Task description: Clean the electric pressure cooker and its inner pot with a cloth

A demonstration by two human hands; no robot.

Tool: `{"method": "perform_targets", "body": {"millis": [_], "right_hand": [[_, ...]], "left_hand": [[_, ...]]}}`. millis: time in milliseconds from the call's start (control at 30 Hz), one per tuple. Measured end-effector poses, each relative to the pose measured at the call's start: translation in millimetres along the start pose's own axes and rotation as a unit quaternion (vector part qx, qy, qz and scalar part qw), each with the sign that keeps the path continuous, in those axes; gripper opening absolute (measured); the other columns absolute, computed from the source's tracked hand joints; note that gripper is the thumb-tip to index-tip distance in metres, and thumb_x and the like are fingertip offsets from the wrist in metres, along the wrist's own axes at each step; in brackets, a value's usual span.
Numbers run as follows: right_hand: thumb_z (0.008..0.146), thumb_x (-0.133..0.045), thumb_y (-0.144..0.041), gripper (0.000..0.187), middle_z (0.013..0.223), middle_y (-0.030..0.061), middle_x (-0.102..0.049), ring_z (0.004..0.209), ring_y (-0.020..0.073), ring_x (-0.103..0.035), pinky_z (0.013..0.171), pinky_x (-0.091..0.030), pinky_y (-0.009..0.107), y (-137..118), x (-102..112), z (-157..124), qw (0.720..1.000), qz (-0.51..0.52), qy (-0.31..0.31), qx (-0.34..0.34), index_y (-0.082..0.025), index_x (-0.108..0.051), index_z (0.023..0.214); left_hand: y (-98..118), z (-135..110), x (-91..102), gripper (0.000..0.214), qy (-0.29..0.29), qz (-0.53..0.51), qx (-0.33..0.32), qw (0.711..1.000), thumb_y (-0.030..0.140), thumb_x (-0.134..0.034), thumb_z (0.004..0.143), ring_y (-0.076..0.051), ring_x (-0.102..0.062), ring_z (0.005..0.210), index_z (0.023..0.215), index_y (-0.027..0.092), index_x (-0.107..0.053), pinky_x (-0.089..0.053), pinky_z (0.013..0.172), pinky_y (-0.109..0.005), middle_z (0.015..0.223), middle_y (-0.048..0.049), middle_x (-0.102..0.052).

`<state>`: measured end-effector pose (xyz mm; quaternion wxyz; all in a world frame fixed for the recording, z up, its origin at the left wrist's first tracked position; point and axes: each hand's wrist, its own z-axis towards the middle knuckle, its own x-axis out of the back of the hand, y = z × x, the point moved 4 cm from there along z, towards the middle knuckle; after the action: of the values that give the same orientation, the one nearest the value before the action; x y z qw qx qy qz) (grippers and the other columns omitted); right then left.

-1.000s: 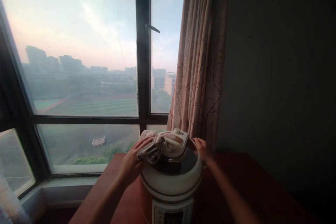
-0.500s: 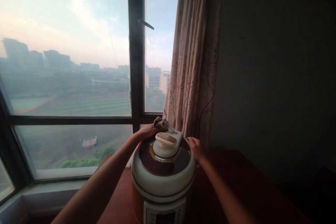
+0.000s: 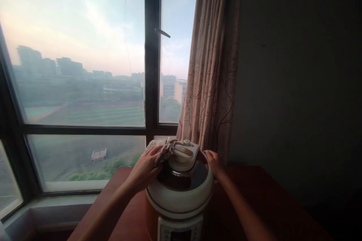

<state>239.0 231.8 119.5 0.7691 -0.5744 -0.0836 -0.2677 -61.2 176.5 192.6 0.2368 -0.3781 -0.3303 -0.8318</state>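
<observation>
A cream and dark brown electric pressure cooker [image 3: 180,196] stands on a reddish wooden table [image 3: 268,203]. Its lid has a cream handle [image 3: 183,151] on top. My left hand [image 3: 145,167] is closed on a checked cloth [image 3: 164,150] and presses it on the left rear of the lid, beside the handle. My right hand [image 3: 214,162] rests on the lid's right edge with its fingers curled over the rim.
A large window [image 3: 85,83] with a dark frame and a handle [image 3: 162,32] fills the left. A patterned pink curtain [image 3: 210,83] hangs just behind the cooker. A dark wall is at the right. The cooker's control panel [image 3: 180,231] faces me.
My left hand drew the cloth back from the far rear of the lid to its left side by the handle. The right hand has stayed on the rim.
</observation>
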Motion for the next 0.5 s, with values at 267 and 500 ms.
{"method": "perform_targets", "body": {"millis": [267,500], "right_hand": [[0.09,-0.036,-0.047,0.05,0.089,0.0118,-0.076,0.088,0.0267,-0.069,0.077,-0.046,0.033,-1.1,1.0,-1.2,1.0,0.002,-0.005,0.005,-0.017,-0.075,0.092],[0.089,-0.037,-0.048,0.048,0.087,0.0101,-0.076,0.086,0.0258,-0.068,0.078,-0.047,0.032,-0.8,0.5,-0.6,1.0,0.014,-0.003,0.006,-0.019,-0.075,0.087]], "left_hand": [[-26.6,61.7,-11.2,0.042,-0.1,-0.175,0.1,0.974,0.041,-0.054,0.087,-0.029,-0.063,0.111,0.119,0.017,-0.07,-0.049,0.093,-0.032,0.121,-0.0074,-0.071],[-59.6,125.5,-47.1,0.023,-0.138,-0.21,0.186,0.95,0.033,-0.066,0.082,-0.02,-0.063,0.07,0.065,0.016,-0.067,-0.05,0.066,-0.03,0.064,-0.0017,-0.066]]}}
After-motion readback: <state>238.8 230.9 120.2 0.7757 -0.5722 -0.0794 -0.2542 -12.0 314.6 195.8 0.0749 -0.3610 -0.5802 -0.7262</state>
